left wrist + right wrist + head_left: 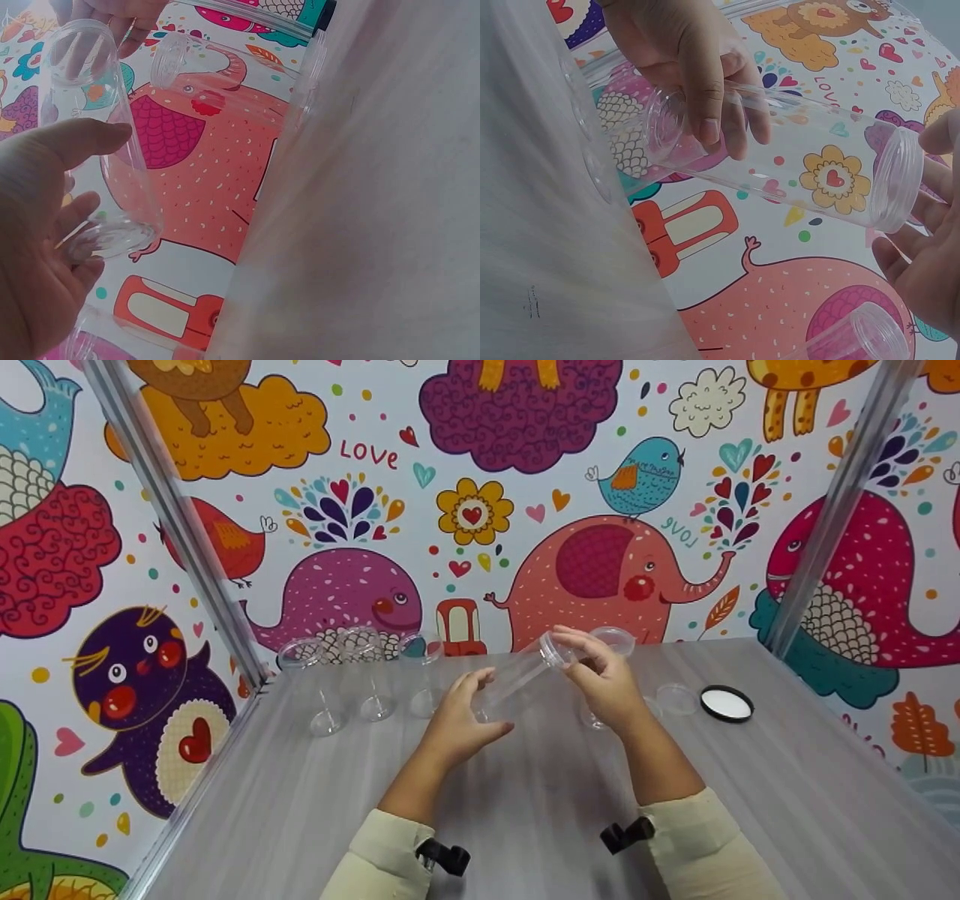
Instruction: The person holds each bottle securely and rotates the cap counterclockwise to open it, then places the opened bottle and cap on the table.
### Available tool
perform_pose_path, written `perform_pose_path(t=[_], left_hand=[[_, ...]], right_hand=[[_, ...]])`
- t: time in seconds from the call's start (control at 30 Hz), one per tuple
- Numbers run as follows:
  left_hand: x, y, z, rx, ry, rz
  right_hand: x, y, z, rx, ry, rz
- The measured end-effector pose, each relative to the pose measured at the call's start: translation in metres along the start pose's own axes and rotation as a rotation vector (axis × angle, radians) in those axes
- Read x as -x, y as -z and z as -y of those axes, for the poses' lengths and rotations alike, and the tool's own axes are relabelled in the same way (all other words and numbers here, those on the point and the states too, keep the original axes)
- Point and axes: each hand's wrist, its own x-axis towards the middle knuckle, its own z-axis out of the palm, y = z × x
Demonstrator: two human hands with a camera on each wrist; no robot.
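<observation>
A clear, tall cylindrical jar is held tilted above the table, its ringed mouth end up and to the right. My left hand grips it near the base, thumb on one side and fingers on the other. At the mouth end, my right hand has its thumb and fingers around the ribbed rim. In the left wrist view, the jar's round base shows beside the left fingers. The jar looks see-through, with the printed wall visible behind it.
Three similar clear jars stand in a row at the back left. Another jar stands behind my right hand, partly hidden. To its right lie a clear disc and a black-rimmed white disc. A patterned wall borders the table.
</observation>
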Motion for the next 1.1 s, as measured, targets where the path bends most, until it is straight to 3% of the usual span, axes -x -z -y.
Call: perform_pose_path(t=[0.13, 0.23, 0.33, 0.43, 0.53, 0.67, 1.1], left_hand=[[0.0001, 0.0003, 0.0006, 0.007, -0.013, 0.001], [-0.0005, 0.0006, 0.0014, 0.012, -0.025, 0.002], [-0.0005, 0.0006, 0.0013, 0.013, -0.022, 0.002], [0.0002, 0.0003, 0.0003, 0.010, -0.015, 0.003], [0.0005, -0.0004, -0.0002, 0.005, -0.008, 0.003], [0.0007, -0.0009, 0.0002, 0.007, -0.006, -0.001], [0.0005, -0.0006, -0.0004, 0.006, 0.004, 0.001]], right_hand=[[0.0002, -0.0010, 0.0008, -0.022, 0.019, -0.003], [-0.0006, -0.0013, 0.0012, -0.001, 0.042, -0.059], [-0.0019, -0.0005, 0.0020, 0.082, 0.053, -0.157], [-0.0023, 0.0004, 0.0027, 0.190, 0.010, -0.217], [-0.0021, -0.0005, 0.0041, 0.261, -0.056, -0.196], [-0.0016, -0.0023, 0.0050, 0.281, -0.084, -0.138], [-0.0005, -0.0022, 0.0027, 0.188, -0.033, -0.085]])
